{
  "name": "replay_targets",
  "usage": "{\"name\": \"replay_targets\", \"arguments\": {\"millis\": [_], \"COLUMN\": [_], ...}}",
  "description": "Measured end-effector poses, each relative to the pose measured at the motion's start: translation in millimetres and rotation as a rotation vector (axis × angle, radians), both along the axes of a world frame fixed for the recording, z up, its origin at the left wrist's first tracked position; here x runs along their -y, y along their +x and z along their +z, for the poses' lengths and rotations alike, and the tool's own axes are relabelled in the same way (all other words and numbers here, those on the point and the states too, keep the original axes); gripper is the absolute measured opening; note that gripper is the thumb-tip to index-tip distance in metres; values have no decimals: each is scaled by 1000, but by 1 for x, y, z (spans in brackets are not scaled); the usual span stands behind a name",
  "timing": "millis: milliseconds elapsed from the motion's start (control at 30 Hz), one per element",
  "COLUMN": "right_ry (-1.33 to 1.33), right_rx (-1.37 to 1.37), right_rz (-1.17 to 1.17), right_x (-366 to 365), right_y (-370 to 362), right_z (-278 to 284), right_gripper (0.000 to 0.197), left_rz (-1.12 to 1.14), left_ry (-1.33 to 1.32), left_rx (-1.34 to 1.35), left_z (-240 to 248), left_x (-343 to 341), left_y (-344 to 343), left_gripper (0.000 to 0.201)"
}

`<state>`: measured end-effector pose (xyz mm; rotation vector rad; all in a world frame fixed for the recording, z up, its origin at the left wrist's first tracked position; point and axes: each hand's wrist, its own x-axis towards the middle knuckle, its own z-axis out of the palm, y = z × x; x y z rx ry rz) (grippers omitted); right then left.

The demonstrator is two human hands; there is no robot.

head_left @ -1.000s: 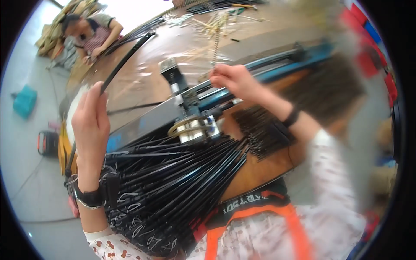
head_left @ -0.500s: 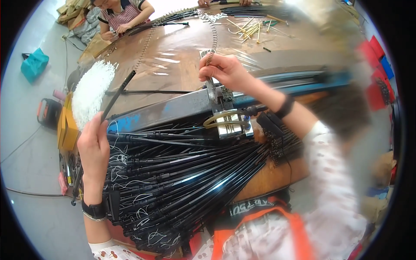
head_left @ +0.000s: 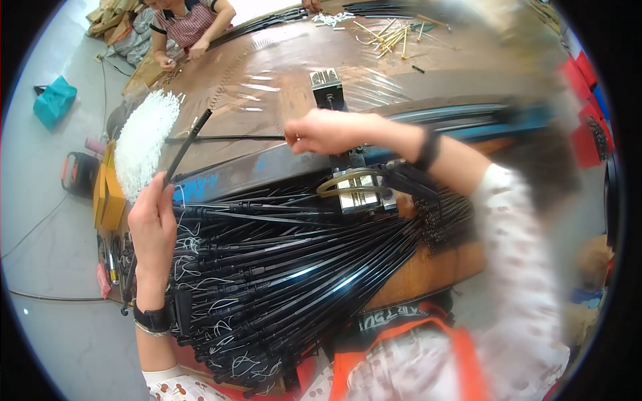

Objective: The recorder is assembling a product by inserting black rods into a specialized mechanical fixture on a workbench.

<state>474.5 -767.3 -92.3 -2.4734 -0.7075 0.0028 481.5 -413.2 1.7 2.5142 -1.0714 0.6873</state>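
My left hand (head_left: pixel 152 224) grips a thin black tube (head_left: pixel 188 146), tilted with its upper end away from me. A long coil spring (head_left: pixel 224 83) rises out of that upper end and curves to the right, its far part smeared by motion. My right hand (head_left: pixel 331 131) is over the grey metal bar, its fingers curled and pressed together. Whether anything sits between those fingertips is hidden. Just below that hand is a small metal clamp fixture (head_left: pixel 358 190) with a yellowish hose loop. A big fan of black rods (head_left: pixel 287 267) with white strings lies nearest me.
White short tubes (head_left: pixel 144 144) are heaped at left beside a yellow box (head_left: pixel 107 194). A metal block (head_left: pixel 326 83) stands beyond my right hand. Yellowish sticks (head_left: pixel 388 39) lie at the far side. Another person (head_left: pixel 190 30) works at far left. The grey bar (head_left: pixel 247 167) crosses the table.
My right hand has come nearer and to the left, down from the far side. The spring's right-hand stretch, which ran to that hand, no longer shows. My left hand shifted slightly with the tube.
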Motion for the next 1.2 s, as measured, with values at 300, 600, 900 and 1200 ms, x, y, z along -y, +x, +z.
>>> {"name": "replay_targets", "arguments": {"millis": [300,600,900,1200], "right_ry": [-254,-390,-210,-491], "right_rx": [694,612,543,590], "right_rz": [-449,-683,-744,-572], "right_x": [175,282,285,206], "right_y": [-114,-192,-194,-203], "right_z": [-49,-60,-82,-50], "right_gripper": [19,5,3,39], "left_rz": [74,-393,-326,-329], "left_ry": [199,170,214,153], "left_rx": [8,-186,-381,-254], "left_z": [-29,-104,-113,-124], "left_x": [-17,191,178,176], "left_y": [26,33,36,38], "left_gripper": [22,11,22,24]}}
